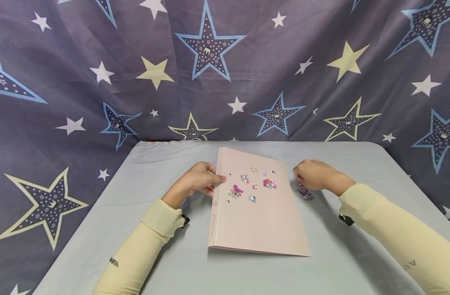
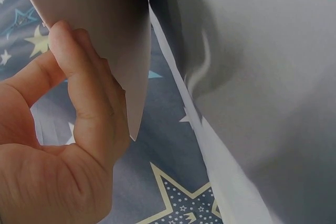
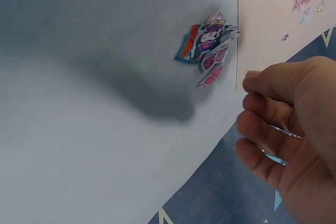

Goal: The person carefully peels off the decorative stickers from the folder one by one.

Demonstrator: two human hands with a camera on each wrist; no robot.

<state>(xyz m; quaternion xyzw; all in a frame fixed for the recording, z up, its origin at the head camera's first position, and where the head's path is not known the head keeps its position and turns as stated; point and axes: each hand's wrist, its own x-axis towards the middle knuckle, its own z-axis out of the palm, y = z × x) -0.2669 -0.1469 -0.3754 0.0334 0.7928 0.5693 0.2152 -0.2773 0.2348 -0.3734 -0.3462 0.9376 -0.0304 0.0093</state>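
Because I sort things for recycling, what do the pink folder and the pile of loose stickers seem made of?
Pink folder: probably smooth card or plastic, low sheen, by its even shading and crisp edges.
Loose stickers: likely thin printed film or coated paper, seemingly glossy; pale edge highlights suggest this.

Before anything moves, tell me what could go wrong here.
The left hand grips the pink folder by one edge only, so it could slip. If the folder shifts, its opposite edge might sweep the sticker pile lying right beside it. The right hand, close to that pile, could knock the pieces apart.
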